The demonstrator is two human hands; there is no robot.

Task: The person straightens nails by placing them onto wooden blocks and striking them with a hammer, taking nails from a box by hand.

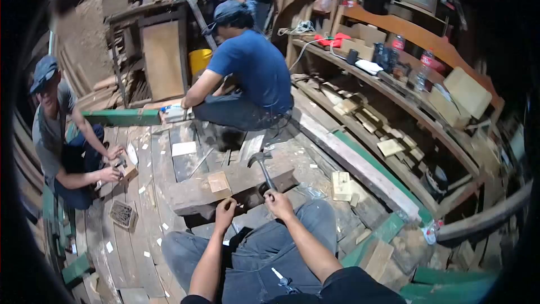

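My right hand (279, 205) is wrapped round the dark handle of a claw hammer (264, 171), whose metal head is raised over a thick wooden beam (191, 196). My left hand (226, 211) is closed near the beam's front edge, with fingertips pinched together; what they hold, if anything, is too small to make out. A small light wooden block (219, 182) lies on top of the beam, just beyond my left hand. Between my legs, on the dark clothing, is a small white and dark item (281, 279).
One person (247, 73) sits ahead in blue, another (62, 135) crouches left, and a third stands behind. A box of nails (122, 215) is on the plank floor to the left. Wood blocks (341, 186) and a long bench (394, 87) with bottles are right.
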